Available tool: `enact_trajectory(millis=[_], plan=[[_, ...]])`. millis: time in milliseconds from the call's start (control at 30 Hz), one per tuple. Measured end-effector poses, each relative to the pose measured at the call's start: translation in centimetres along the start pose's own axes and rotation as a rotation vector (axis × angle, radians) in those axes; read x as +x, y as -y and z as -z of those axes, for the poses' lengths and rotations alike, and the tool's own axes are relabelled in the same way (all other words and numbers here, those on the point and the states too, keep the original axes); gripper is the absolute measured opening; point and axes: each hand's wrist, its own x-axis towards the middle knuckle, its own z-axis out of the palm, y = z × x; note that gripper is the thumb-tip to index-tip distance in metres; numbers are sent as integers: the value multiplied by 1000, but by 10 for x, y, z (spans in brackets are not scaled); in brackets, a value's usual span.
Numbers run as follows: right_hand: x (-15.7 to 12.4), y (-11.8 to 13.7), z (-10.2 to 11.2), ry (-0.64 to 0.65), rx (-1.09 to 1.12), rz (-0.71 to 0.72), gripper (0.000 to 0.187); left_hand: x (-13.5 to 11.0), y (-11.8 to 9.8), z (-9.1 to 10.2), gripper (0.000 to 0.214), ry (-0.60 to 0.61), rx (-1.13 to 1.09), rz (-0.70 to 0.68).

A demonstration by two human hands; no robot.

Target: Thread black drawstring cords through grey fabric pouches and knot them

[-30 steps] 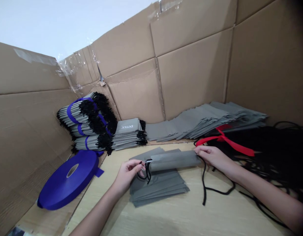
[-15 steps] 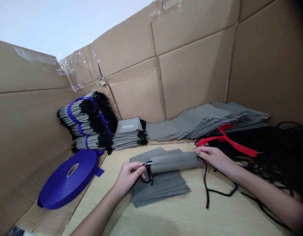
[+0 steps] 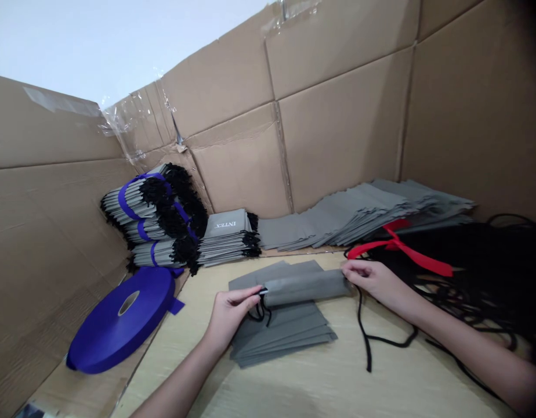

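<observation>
Fingers (image 3: 247, 295) stay pinched, left hand (image 3: 230, 313) on black cord (image 3: 261, 314), right hand (image 3: 372, 278) on grey pouch (image 3: 307, 286); loop shorter now.

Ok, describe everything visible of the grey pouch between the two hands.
The grey pouch is matte fabric, nonwoven by its look, bunched lengthwise and held level over a stack of like pouches. The left hand pinches its left end, where black cord loops out; the right hand grips its right end, where more cord trails onto the table.

The grey pouch (image 3: 305, 286) lies crosswise, black cord (image 3: 364, 337) trailing both ends.
</observation>
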Motion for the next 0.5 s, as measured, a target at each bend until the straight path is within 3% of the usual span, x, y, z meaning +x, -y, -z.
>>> enact_trajectory(millis=[133,267,333,433,500], plan=[[1,-1,1,-20,-16,6,25,3,-1,2,26,-78,-227,55],[1,-9,4,-116,-49,8,20,10,-9,21,22,-138,-627,75],[2,-12,5,-142,-60,16,18,11,-13,32,22,-60,-751,89],[1,-11,7,-138,-61,24,20,12,-16,41,31,132,-736,144],[1,-7,7,-126,-46,23,22,14,-17,41,39,146,-666,137]])
